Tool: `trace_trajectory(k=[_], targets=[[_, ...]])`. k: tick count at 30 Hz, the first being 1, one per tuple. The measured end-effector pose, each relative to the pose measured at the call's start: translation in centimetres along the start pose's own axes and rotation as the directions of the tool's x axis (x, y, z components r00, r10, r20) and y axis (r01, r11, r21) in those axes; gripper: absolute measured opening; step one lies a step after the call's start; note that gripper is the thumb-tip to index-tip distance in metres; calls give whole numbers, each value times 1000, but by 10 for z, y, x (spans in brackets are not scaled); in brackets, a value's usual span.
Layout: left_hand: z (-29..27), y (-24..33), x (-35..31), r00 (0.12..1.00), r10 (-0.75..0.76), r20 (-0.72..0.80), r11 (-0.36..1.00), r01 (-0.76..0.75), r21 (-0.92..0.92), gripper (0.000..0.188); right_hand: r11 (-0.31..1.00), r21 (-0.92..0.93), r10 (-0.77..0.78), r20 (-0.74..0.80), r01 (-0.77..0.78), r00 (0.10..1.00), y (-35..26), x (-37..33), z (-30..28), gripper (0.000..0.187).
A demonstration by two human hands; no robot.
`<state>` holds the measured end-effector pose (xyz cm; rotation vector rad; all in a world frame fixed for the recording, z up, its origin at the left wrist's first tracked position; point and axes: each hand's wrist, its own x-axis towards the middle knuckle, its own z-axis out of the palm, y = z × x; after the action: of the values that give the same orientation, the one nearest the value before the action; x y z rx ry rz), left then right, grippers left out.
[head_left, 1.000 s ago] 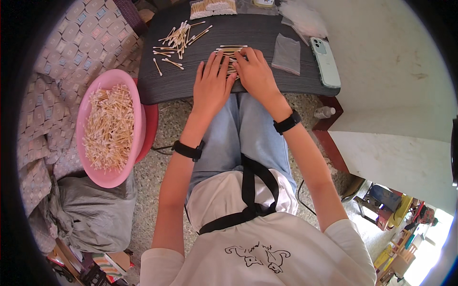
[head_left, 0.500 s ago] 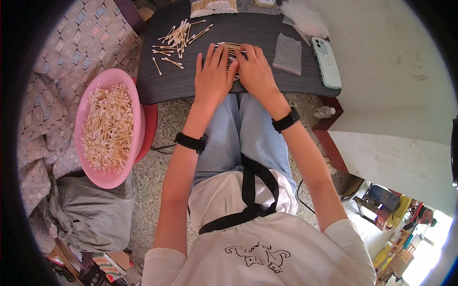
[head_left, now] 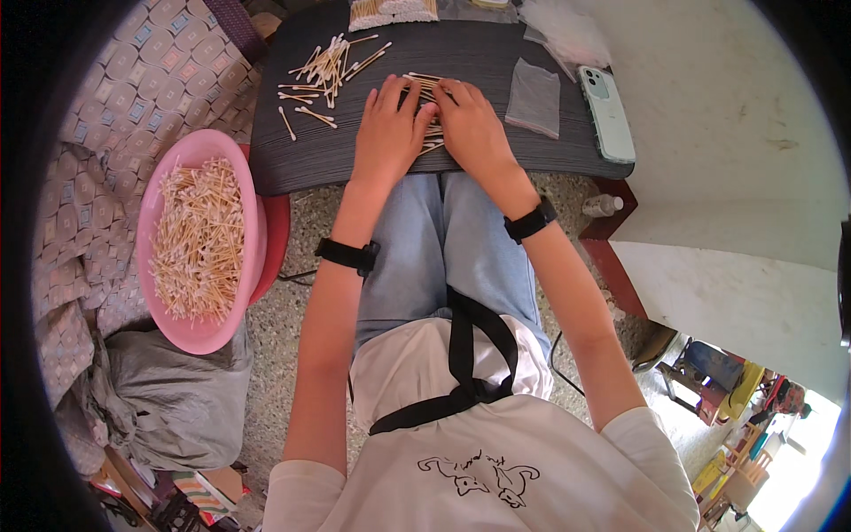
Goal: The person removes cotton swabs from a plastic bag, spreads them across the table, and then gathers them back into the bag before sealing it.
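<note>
On the dark table (head_left: 479, 55), near its front edge, we saw the gathered cotton swabs (head_left: 433, 142), lying under and between the two hands. The left hand (head_left: 385, 133) and the right hand (head_left: 476, 129) rested palms down over them, with fingers bent a little; these hands covered most of the swabs, so we could not tell if either grip was clenched or only resting there.

To the left, beyond the left hand, lay a loose swab heap (head_left: 328, 73). Near the far edge we saw packed swabs (head_left: 393, 12) and, more to the right, crumpled clear plastic (head_left: 567, 34). A flat clear bag (head_left: 534, 99) lay to the right of the right hand, and next to it a pale phone (head_left: 607, 115). Left of the table stood a pink basin (head_left: 254, 232), full of many more swabs (head_left: 199, 239).

About writing: the white T-shirt (head_left: 550, 461) carried two line-drawn cats (head_left: 486, 486), and between them small black marks, which we could not read.
</note>
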<state>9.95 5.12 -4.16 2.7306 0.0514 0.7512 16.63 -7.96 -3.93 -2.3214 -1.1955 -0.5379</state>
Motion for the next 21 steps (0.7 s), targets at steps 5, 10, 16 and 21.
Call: trace_trajectory(k=[5, 10, 16, 21], targets=[[-2, -5, 0, 999, 30, -15, 1000, -30, -7, 39, 1000, 10, -8, 8, 8, 1000, 4, 4, 1, 32], [-1, -17, 10, 998, -1, -64, 971, -15, -239, 25, 1000, 11, -24, -9, 24, 1000, 6, 6, 2, 31], [4, -22, 23, 984, -108, -145, 967, 70, -246, 11, 998, 57, 10, -22, -9, 1000, 5, 6, 2, 30], [5, -24, 25, 979, -126, -162, 962, 80, -262, 10, 997, 75, -10, -55, 14, 998, 7, 7, 1, 29]])
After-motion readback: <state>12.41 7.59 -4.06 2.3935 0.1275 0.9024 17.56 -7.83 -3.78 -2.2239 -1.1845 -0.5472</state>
